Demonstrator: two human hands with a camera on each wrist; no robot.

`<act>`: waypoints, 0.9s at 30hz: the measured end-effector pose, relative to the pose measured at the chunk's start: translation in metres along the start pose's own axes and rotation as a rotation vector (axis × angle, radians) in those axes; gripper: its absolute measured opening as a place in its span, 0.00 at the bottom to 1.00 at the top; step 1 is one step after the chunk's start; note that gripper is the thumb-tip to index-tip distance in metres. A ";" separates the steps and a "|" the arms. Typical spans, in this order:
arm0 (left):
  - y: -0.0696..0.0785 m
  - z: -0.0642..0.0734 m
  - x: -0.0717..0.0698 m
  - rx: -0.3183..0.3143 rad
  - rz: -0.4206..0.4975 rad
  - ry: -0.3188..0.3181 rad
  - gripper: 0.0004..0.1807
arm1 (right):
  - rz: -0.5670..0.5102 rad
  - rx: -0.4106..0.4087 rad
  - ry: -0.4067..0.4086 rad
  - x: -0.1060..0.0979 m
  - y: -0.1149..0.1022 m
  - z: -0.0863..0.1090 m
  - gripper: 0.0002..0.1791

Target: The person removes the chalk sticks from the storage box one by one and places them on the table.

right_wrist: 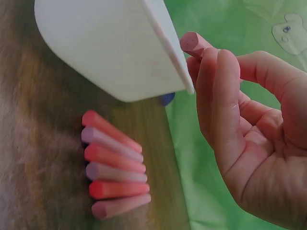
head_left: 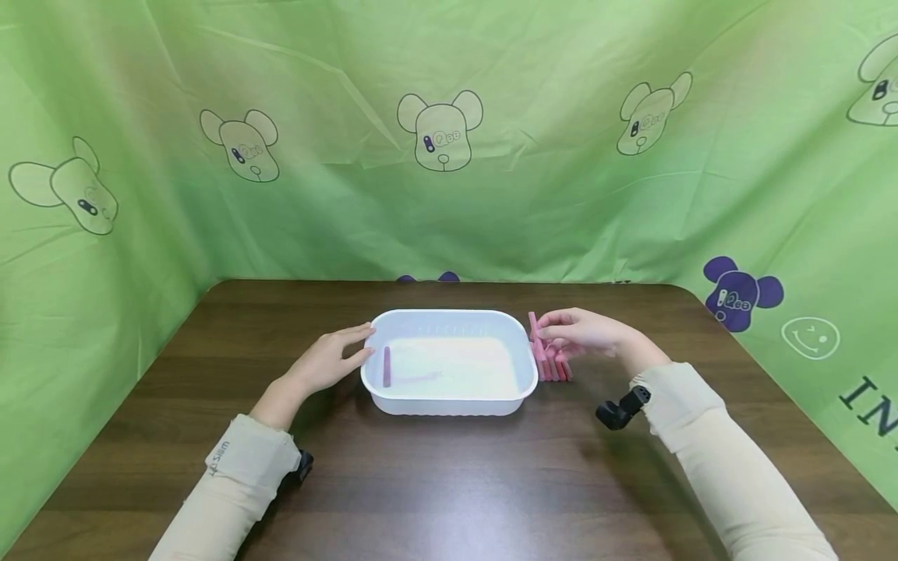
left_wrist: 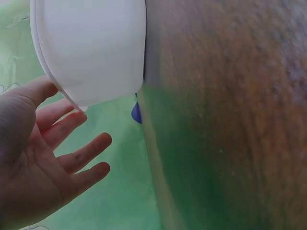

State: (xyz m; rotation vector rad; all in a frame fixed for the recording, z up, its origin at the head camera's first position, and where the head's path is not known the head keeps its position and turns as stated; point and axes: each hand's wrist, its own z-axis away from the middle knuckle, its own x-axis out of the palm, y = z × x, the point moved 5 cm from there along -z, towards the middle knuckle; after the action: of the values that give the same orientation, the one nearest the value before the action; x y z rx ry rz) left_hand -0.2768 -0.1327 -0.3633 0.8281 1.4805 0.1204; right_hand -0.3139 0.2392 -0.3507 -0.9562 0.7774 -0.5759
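Note:
A white plastic basin [head_left: 449, 407] stands on the table, with one mauve-pink stick [head_left: 387, 367] lying inside near its left wall. At the basin's left rim my left hand [head_left: 333, 360] rests its fingertips, fingers loosely spread; the left wrist view shows the thumb at the rim edge too. My right hand [head_left: 578, 330] pinches a pink chalk-like stick [right_wrist: 192, 44] between thumb and fingers, level with the basin's right rim and just outside it. Below that hand, several red and pink sticks [right_wrist: 117, 189] lie side by side in a row on the table.
The dark brown wooden table [head_left: 449, 483] carries the basin near its far side. Behind it hangs a green cloth [head_left: 337, 218] printed with bear heads, which also covers both sides. A black wrist camera [head_left: 623, 408] sits at the right cuff.

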 end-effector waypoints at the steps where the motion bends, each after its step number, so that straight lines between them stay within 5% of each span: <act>1: 0.000 0.000 0.000 -0.002 0.000 -0.002 0.27 | -0.010 0.001 0.003 -0.001 0.003 0.001 0.13; 27: -0.002 0.000 0.000 0.014 0.005 0.019 0.26 | -0.100 0.056 0.069 -0.036 0.063 0.021 0.04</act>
State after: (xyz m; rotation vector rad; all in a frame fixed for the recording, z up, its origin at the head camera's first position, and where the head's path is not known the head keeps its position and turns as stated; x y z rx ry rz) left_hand -0.2774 -0.1338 -0.3643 0.8438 1.4984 0.1220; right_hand -0.3125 0.3056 -0.3869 -0.9317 0.7742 -0.7176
